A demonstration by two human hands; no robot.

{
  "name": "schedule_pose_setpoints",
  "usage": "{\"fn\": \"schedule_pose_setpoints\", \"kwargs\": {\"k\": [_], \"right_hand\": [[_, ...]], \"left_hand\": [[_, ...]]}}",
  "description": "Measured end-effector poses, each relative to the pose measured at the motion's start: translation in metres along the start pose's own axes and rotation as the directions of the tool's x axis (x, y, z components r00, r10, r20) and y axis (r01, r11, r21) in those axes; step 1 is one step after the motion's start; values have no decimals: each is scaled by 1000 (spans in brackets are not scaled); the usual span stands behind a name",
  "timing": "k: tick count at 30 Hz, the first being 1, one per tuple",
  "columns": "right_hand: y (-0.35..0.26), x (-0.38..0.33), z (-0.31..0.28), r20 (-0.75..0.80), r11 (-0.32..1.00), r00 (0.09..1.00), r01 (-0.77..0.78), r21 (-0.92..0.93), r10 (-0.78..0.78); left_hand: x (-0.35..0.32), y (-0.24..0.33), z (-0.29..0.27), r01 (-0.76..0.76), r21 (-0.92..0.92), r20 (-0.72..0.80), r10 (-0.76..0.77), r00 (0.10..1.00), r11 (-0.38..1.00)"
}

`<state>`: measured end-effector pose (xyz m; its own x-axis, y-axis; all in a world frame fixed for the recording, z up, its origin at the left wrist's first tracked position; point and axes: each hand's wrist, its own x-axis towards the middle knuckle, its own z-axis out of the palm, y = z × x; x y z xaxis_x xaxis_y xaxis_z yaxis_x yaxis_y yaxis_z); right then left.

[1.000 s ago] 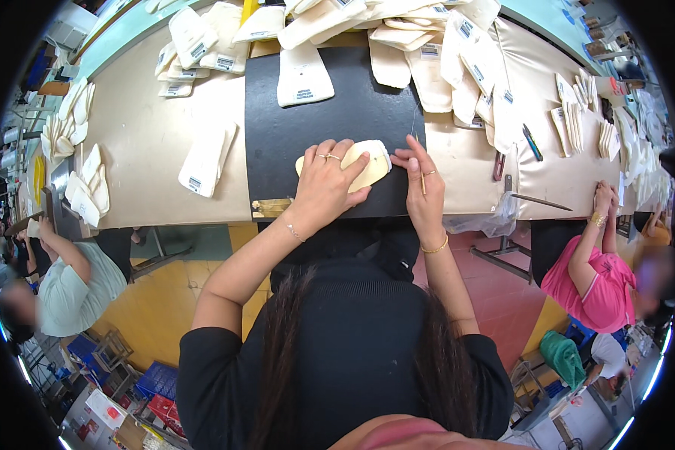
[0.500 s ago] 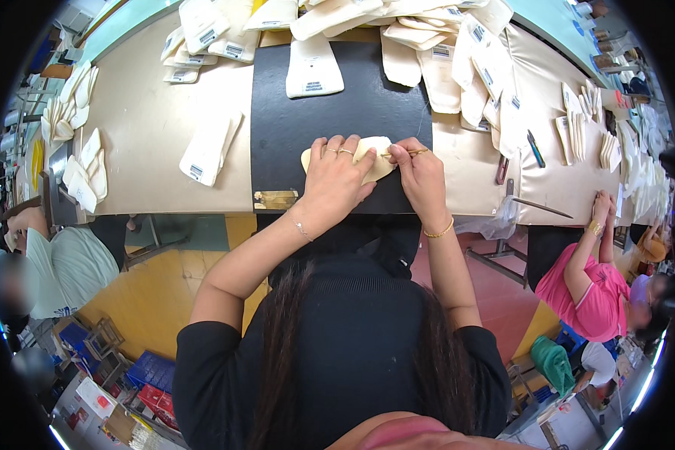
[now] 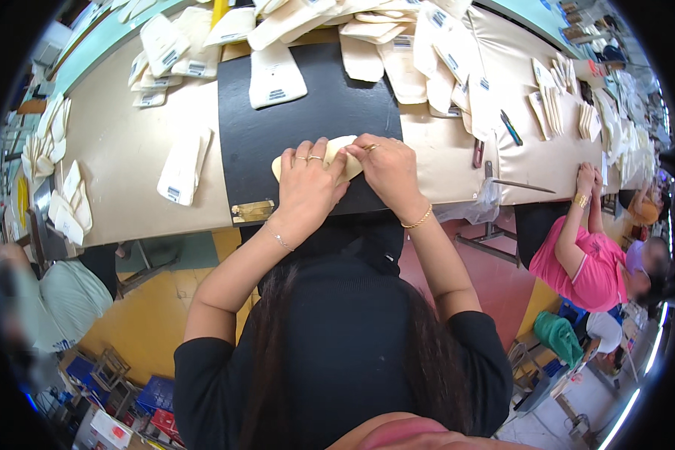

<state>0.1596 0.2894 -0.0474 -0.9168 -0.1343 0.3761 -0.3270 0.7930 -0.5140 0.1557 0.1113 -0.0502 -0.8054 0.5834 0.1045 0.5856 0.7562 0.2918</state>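
Observation:
A small cream pad (image 3: 337, 148), flat with rounded ends, lies on the black mat (image 3: 315, 82) near its front edge. My left hand (image 3: 307, 176) rests over it, fingers bent across the top, pinning it down and covering much of it. At the pad's right end, my right hand (image 3: 388, 166) is closed in a pinch with thumb and fingertips together. A bit of a thin gold-coloured tool (image 3: 371, 147) shows at those fingers; its tip is hidden. Farther up the mat lies a longer cream pad (image 3: 276, 75) with dark print.
Piled cream pads (image 3: 405, 67) cover the back of the beige table (image 3: 442, 172); a pair (image 3: 186, 166) lies left of the mat. To the right are a teal-and-black pen-like tool (image 3: 511, 127), a dark red tool (image 3: 478, 154) and a metal rod (image 3: 525, 186). A co-worker in pink (image 3: 577, 262) sits at right.
My right hand has turned, its fingers now nearer my left fingertips, and the gold-coloured tool shows less. The whole view has shifted, with the table sitting farther left.

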Motion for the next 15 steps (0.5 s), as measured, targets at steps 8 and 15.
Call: {"fn": "schedule_pose_setpoints", "kwargs": {"k": [8, 15], "right_hand": [[21, -5, -14, -304, 932, 927, -107, 346, 220], [119, -13, -69, -481, 766, 807, -535, -355, 341]], "left_hand": [[1, -6, 0, -19, -80, -6, 19, 1000, 997], [-14, -23, 4, -38, -252, -143, 1, 990, 967]]}}
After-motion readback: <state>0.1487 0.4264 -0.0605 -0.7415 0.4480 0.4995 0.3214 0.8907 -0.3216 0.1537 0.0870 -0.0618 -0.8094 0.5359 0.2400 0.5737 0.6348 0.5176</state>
